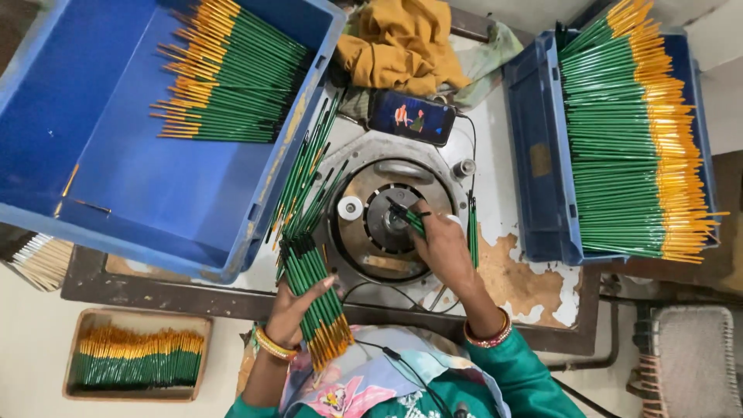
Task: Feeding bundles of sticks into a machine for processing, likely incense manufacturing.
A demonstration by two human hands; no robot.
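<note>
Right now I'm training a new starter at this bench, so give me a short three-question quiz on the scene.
1. True or false: the left hand holds a bundle of green sticks.
2. The right hand works at: A) the phone B) the round metal machine C) the yellow cloth.
3. How many blue crates hold sticks?

Key: 1 true; 2 B; 3 two, the left crate and the right crate.

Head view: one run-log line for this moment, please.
left hand: grips bundle of green sticks | right hand: holds one green stick at round metal machine | blue crates left and right: hold sticks
</note>
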